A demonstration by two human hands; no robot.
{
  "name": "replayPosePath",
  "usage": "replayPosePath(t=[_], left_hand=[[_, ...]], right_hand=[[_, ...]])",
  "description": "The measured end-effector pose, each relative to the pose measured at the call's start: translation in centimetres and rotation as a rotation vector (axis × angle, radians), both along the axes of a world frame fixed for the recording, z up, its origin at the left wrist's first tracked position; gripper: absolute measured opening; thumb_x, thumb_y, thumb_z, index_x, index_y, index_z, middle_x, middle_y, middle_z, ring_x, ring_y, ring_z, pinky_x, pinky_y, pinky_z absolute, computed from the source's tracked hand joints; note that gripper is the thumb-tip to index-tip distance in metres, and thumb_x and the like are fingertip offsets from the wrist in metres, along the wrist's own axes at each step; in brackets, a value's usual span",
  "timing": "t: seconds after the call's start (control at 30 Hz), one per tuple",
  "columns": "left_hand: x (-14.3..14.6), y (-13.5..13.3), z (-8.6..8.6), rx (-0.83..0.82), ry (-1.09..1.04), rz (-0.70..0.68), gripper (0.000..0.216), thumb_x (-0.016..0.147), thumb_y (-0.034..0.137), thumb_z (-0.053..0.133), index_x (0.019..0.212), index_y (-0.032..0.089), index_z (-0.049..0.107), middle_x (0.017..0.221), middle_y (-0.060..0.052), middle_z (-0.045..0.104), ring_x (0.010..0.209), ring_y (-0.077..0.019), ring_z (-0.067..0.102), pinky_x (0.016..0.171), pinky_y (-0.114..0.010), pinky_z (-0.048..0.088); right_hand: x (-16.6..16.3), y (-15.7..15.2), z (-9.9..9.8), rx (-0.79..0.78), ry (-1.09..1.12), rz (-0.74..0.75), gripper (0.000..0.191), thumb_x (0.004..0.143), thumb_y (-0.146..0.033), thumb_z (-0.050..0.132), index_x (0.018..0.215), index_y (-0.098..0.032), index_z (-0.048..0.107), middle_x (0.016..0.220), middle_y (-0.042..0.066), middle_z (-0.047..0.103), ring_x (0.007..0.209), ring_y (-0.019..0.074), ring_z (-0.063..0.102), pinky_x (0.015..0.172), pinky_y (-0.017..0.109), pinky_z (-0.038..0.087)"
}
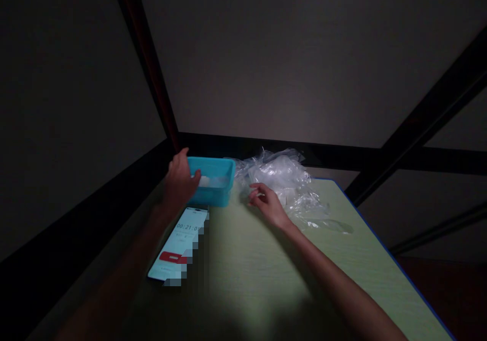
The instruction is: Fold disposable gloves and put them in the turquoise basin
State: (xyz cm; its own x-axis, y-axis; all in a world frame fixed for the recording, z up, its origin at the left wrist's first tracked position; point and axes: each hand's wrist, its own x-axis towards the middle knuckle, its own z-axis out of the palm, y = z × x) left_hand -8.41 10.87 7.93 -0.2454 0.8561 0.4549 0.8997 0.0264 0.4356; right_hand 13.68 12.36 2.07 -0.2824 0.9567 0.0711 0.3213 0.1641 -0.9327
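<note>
A light-blue plastic basket stands at the far left of the table, with something whitish inside that I cannot make out. My left hand is closed around its left end, the thumb reaching over the rim. To the right of the basket lies a crumpled heap of clear plastic bags. My right hand hovers at the heap's near left edge, fingers loosely curled and apart, nothing visible between them.
A phone with a lit timer screen lies on the pale green table before the basket, partly pixelated. Grey walls with dark beams rise behind and to the left. The table's blue edge runs along the right.
</note>
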Motion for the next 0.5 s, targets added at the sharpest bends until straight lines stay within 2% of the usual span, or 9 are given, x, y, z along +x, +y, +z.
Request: replayPosePath(t=[0.07, 0.13, 0.3, 0.4, 0.5], left_hand=[[3.0, -0.6, -1.0, 0.077, -0.041, -0.170, 0.047, 0.082, 0.021, 0.044, 0.128, 0.014, 0.036, 0.127, -0.016, 0.047, 0.120, -0.0284, 0.045, 0.100, -0.043, 0.038], [6.0, -1.0, -2.5, 0.084, -0.047, -0.341, 0.039, 0.082, 0.016, 0.043, 0.120, 0.013, 0.042, 0.121, -0.015, 0.050, 0.117, -0.0267, 0.047, 0.099, -0.043, 0.039], [11.9, -1.5, -6.5, -0.099, 0.069, -0.753, 0.025, 0.081, 0.009, 0.043, 0.103, 0.016, 0.054, 0.108, -0.008, 0.057, 0.103, -0.0202, 0.055, 0.093, -0.036, 0.045], [14.3, -1.4, -8.2, -0.169, 0.130, -0.877, 0.021, 0.081, 0.008, 0.046, 0.095, 0.017, 0.059, 0.102, -0.005, 0.060, 0.098, -0.0167, 0.058, 0.090, -0.028, 0.047], [16.4, -1.0, -9.0, -0.207, 0.168, -0.918, 0.024, 0.081, 0.007, 0.046, 0.098, 0.015, 0.061, 0.107, -0.005, 0.060, 0.103, -0.0156, 0.056, 0.092, -0.024, 0.045]], right_hand=[[2.9, -0.9, -0.9, 0.085, -0.115, -0.002, 0.014, 0.082, -0.016, 0.045, 0.088, -0.015, 0.057, 0.073, 0.001, 0.055, 0.069, 0.0154, 0.058, 0.068, 0.028, 0.046], [5.5, -1.6, -1.8, 0.168, -0.235, -0.018, 0.012, 0.080, -0.017, 0.047, 0.081, -0.015, 0.059, 0.080, 0.005, 0.057, 0.074, 0.0178, 0.056, 0.072, 0.031, 0.044], [9.6, -2.7, -3.6, 0.293, -0.479, -0.057, 0.014, 0.077, -0.016, 0.049, 0.077, -0.015, 0.063, 0.088, 0.010, 0.056, 0.080, 0.0211, 0.055, 0.077, 0.033, 0.042], [10.6, -3.0, -4.4, 0.331, -0.572, -0.130, 0.019, 0.080, -0.018, 0.044, 0.079, -0.013, 0.062, 0.085, 0.013, 0.055, 0.079, 0.0243, 0.055, 0.074, 0.035, 0.043], [11.1, -2.9, -4.9, 0.355, -0.618, -0.196, 0.024, 0.080, -0.015, 0.042, 0.093, -0.010, 0.061, 0.087, 0.014, 0.057, 0.079, 0.0255, 0.055, 0.072, 0.036, 0.044]])
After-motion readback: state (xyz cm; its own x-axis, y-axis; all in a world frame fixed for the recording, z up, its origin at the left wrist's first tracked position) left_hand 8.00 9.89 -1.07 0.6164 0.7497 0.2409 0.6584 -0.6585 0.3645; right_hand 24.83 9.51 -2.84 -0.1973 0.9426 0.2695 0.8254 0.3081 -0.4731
